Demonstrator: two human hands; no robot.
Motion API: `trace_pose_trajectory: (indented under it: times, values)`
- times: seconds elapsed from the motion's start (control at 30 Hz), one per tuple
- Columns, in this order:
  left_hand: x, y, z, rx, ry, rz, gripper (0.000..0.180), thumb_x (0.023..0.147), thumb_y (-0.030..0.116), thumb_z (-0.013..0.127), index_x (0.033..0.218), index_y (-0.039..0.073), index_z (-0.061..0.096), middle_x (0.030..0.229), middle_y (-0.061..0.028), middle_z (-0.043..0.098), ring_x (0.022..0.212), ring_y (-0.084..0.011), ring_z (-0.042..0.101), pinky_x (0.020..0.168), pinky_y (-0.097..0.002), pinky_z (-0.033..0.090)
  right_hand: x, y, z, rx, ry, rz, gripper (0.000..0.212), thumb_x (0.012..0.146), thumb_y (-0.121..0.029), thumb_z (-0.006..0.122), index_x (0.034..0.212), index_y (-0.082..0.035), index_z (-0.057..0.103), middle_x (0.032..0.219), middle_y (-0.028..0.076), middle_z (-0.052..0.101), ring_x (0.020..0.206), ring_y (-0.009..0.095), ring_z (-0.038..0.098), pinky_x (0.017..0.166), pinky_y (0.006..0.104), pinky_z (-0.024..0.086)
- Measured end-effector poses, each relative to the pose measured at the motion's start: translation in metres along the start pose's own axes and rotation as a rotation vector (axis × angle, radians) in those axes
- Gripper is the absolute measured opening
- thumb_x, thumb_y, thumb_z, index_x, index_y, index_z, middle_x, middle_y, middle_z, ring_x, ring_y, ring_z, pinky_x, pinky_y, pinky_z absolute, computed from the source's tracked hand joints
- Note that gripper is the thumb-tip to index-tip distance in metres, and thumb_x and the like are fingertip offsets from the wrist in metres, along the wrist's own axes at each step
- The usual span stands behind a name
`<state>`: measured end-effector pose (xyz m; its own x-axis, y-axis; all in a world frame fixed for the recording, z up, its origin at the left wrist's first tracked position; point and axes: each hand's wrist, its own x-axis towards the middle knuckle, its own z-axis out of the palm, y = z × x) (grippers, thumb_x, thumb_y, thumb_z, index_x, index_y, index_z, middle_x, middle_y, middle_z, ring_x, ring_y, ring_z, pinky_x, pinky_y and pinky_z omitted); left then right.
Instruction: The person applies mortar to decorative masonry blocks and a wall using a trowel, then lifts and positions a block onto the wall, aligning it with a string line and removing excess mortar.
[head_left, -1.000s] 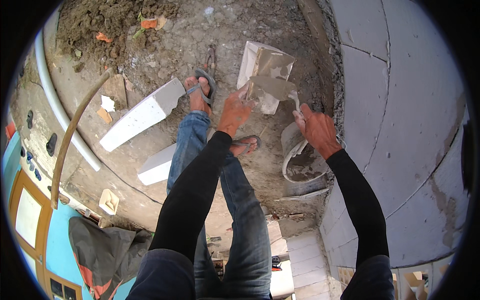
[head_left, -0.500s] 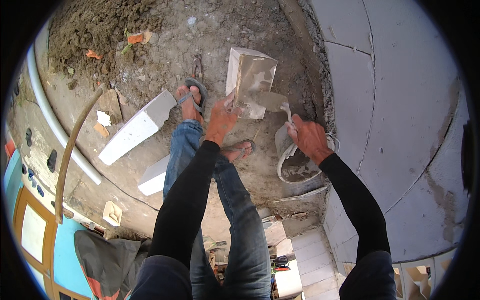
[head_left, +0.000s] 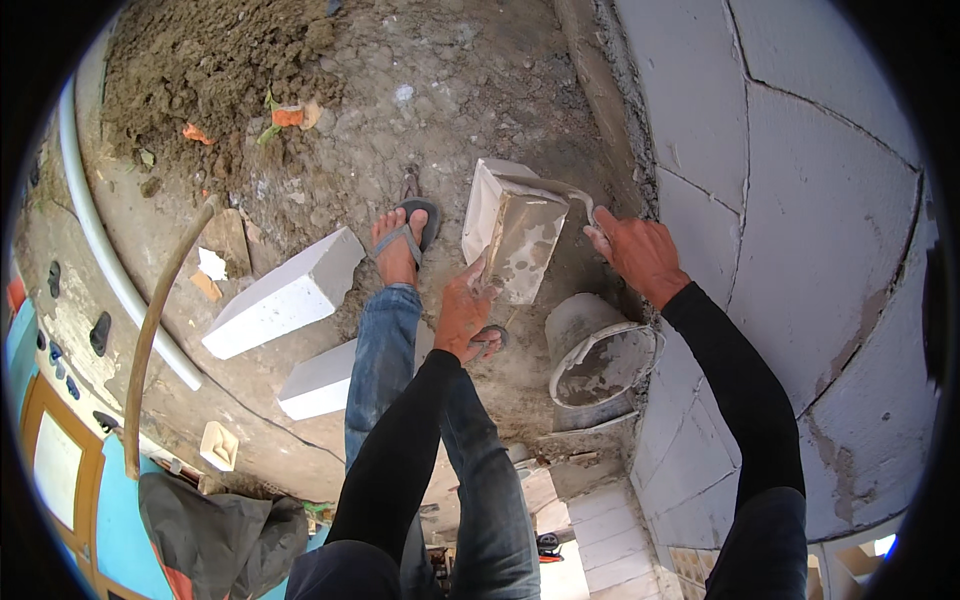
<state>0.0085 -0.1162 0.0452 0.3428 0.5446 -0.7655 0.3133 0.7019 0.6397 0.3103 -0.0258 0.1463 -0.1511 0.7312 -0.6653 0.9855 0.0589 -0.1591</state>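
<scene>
A pale, box-shaped block stands tilted in the middle, its upper face smeared with patchy grey mortar. My left hand is closed on the block's near left edge. In my right hand is a trowel, held by its bent neck or handle. The trowel's thin blade lies along the far edge of the mortared face. A pail with grey mortar inside stands below my right hand, against the wall.
Two white blocks lie left of my legs. Farther left are a curved wooden handle, a pale pipe and a small cream block. A grey block wall rises at the right; loose soil is heaped far left.
The trowel has gone from the middle of the block's face to its far edge, turning edge-on. Mortar on the face looks patchier. My left hand keeps its grip; the whole view has shifted.
</scene>
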Motion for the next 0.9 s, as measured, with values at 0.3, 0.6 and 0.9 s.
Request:
trace_pose_trajectory:
  times: [0.3,0.6,0.9]
  values:
    - [-0.009,0.015,-0.007,-0.198,0.037,-0.153,0.059,0.099,0.004,0.064,0.156,0.013,0.053,0.064,-0.0006,0.051,0.044,-0.0104,0.046,0.041,-0.0312,0.041,0.023,-0.013,-0.026,0.118,-0.167,0.064,0.031,0.109,-0.035,0.051,0.114,-0.008,0.065,0.081,0.023,0.071,0.079,0.046,0.070,0.073,0.0567,0.054]
    - [-0.003,0.022,0.000,-0.208,-0.021,-0.240,0.061,0.096,0.002,0.063,0.156,0.004,0.050,0.092,-0.0083,0.064,0.071,-0.0130,0.058,0.056,-0.0305,0.051,0.089,0.006,0.005,-0.065,-0.213,-0.017,0.034,0.109,-0.036,0.048,0.113,-0.008,0.068,0.082,0.023,0.072,0.080,0.045,0.072,0.075,0.0572,0.056]
    - [0.001,-0.001,0.008,-0.127,-0.007,-0.072,0.059,0.098,0.003,0.063,0.155,-0.004,0.047,0.107,-0.0164,0.067,0.070,-0.0159,0.065,0.052,-0.0324,0.054,0.104,0.013,0.018,-0.071,-0.164,-0.098,0.033,0.109,-0.037,0.051,0.115,-0.008,0.065,0.080,0.024,0.069,0.081,0.048,0.069,0.073,0.0594,0.054]
